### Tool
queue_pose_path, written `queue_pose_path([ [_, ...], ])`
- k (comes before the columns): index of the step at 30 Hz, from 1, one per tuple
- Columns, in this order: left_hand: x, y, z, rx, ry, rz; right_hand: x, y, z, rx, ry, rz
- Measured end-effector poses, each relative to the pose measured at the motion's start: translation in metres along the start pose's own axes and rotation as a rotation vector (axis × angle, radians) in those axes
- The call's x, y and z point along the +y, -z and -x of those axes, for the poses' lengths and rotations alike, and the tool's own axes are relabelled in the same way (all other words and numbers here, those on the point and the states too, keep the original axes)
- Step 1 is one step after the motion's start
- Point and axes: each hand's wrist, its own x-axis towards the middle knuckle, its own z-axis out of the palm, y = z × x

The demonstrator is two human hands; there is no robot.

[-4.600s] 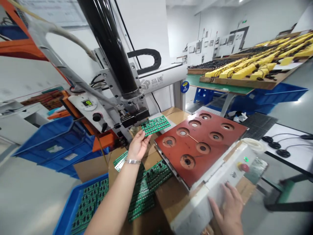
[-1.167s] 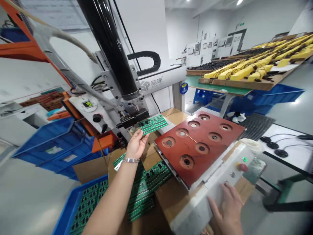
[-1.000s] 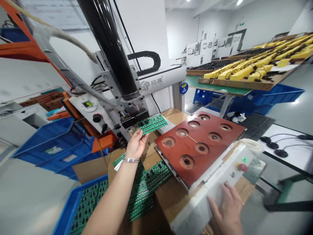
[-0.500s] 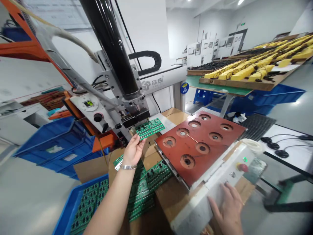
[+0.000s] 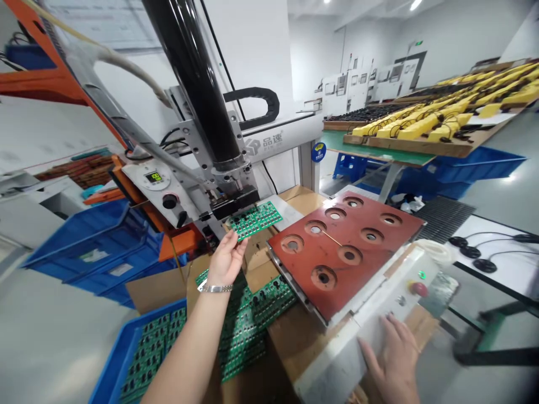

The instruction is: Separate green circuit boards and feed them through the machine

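My left hand (image 5: 227, 259) pinches the near-left corner of a green circuit board (image 5: 255, 221), holding it up just below the head of the machine (image 5: 233, 202). More green circuit boards (image 5: 242, 328) lie stacked under my left forearm. My right hand (image 5: 394, 354) rests on the pale front panel (image 5: 357, 342) of the machine, fingers apart and nothing held. A red emergency button (image 5: 418, 289) and a green-lit button (image 5: 421, 275) sit beyond its fingertips. Left of the panel is a red-brown plate (image 5: 311, 247) with several round recesses; a thin stick (image 5: 332, 238) lies across it.
A blue bin (image 5: 110, 353) of circuit boards stands at lower left, with stacked blue crates (image 5: 96, 247) behind it. A controller with a display (image 5: 155, 176) is mounted left of the machine head. At right, a white-topped table (image 5: 501, 247) carries black round parts with cables.
My left hand and the circuit board have shifted slightly left. My right hand stays on the panel.
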Motion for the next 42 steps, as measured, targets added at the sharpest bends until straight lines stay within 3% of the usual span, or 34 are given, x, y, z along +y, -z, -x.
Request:
queue_pose_path([
  [18, 0.003, 0.01, 0.004, 0.004, 0.003, 0.003, 0.0, 0.0, 0.0, -0.017, -0.003, 0.004],
  [42, 0.006, -0.002, -0.004, 0.06, -0.006, 0.002, -0.001, 0.0, 0.001, -0.007, -0.015, -0.002],
])
